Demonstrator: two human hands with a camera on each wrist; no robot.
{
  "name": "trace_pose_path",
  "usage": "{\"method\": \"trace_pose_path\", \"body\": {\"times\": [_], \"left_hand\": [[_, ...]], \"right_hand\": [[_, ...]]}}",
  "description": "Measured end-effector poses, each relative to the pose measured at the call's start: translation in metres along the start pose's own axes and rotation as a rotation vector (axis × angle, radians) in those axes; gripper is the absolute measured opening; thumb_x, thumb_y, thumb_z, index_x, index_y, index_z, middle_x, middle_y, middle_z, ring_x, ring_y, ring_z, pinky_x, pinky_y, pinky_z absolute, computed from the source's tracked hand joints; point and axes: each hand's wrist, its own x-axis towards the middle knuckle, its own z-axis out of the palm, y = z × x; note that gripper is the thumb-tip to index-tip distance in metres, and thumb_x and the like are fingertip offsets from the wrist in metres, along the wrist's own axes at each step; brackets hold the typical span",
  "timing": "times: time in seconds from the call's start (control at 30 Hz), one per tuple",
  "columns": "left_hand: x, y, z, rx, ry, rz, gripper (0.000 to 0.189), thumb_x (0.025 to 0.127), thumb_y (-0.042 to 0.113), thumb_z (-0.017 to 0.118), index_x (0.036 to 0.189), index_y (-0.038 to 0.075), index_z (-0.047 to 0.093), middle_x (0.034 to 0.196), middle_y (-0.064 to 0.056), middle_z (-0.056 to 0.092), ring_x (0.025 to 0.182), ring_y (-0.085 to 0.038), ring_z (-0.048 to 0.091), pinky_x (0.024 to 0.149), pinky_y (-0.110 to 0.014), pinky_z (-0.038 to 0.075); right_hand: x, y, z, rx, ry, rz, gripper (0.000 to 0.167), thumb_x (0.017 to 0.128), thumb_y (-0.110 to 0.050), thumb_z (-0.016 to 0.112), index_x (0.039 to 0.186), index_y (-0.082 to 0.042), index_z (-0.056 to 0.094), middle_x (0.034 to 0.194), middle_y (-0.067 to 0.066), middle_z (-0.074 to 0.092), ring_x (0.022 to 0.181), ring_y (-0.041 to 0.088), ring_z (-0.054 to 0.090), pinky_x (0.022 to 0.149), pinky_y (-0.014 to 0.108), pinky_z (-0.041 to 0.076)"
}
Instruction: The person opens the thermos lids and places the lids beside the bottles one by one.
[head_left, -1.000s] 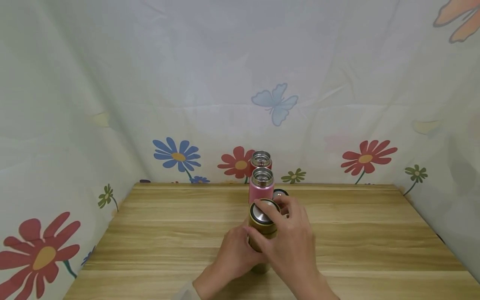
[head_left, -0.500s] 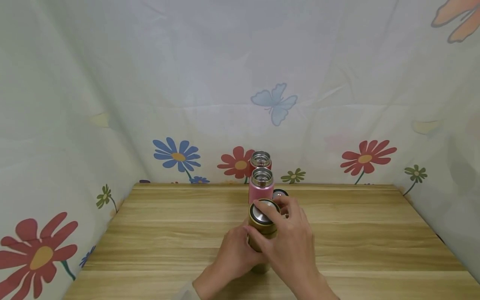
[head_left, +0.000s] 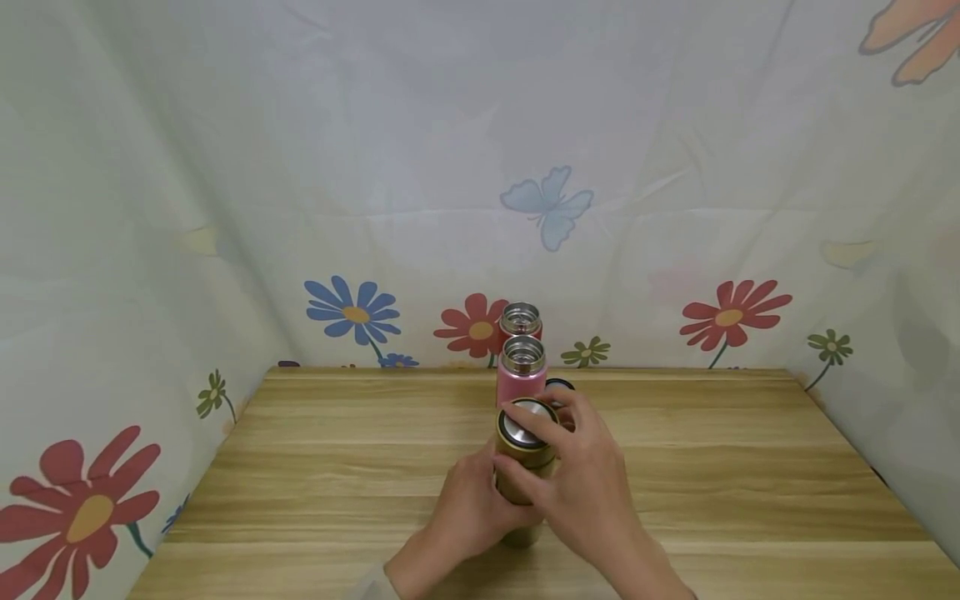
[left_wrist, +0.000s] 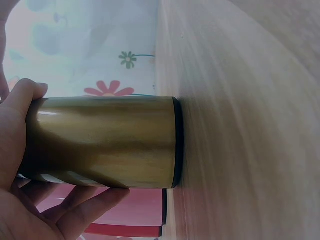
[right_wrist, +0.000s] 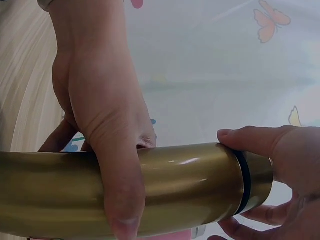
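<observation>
A gold thermos flask [left_wrist: 105, 142] stands upright on the wooden table, its dark base at the tabletop. My left hand [head_left: 475, 506] grips the body around its middle, thumb across the near side in the right wrist view. At the top, my right hand [head_left: 588, 483] holds the lid [right_wrist: 260, 181], a gold cap with a silver disc above a black ring. Its thumb and fingers sit on opposite sides of this cap, with one finger across the top. Behind the flask stands a pink thermos [head_left: 521, 385] with an open steel mouth, and a red thermos [head_left: 521, 333] stands farther back.
A round lid [head_left: 560, 384] with a black rim lies right of the pink thermos, partly hidden by my right hand. The wooden table [head_left: 360, 450] ends at a pale curtain [head_left: 420, 167] printed with flowers and butterflies, which also closes off both sides.
My right hand has shifted and turned slightly on the lid, its forearm a little farther right. The left hand and the bottles stay where they were.
</observation>
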Motion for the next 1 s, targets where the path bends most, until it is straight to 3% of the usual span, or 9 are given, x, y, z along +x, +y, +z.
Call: {"method": "trace_pose_path", "body": {"times": [0.27,0.63,1.0], "left_hand": [[-0.0004,0.0,-0.0002,-0.003,0.012,0.009,0.071,0.074,0.042,0.089,0.133,0.019,0.057,0.114,0.005,0.075,0.099,-0.009,0.072,0.084,-0.03,0.059],[-0.0001,-0.0007,0.0005,0.003,0.015,0.005,0.066,0.075,0.044,0.088,0.128,0.019,0.058,0.109,0.006,0.075,0.094,-0.008,0.072,0.08,-0.029,0.058],[0.0003,-0.0004,0.0006,0.001,0.018,-0.002,0.064,0.074,0.043,0.088,0.127,0.021,0.059,0.108,0.006,0.075,0.094,-0.008,0.071,0.081,-0.029,0.058]], "right_hand": [[0.0013,0.0028,-0.005,0.091,-0.08,0.022,0.057,0.076,-0.026,0.094,0.128,-0.033,0.074,0.134,0.003,0.058,0.105,0.017,0.062,0.069,0.024,0.052],[0.003,0.0065,-0.0094,0.202,-0.152,0.034,0.055,0.08,-0.02,0.091,0.13,-0.032,0.073,0.141,0.003,0.058,0.118,0.021,0.063,0.075,0.026,0.057],[0.0034,0.0076,-0.0098,0.215,-0.161,0.041,0.055,0.08,-0.02,0.091,0.13,-0.031,0.072,0.142,0.003,0.058,0.117,0.021,0.063,0.074,0.026,0.057]]}}
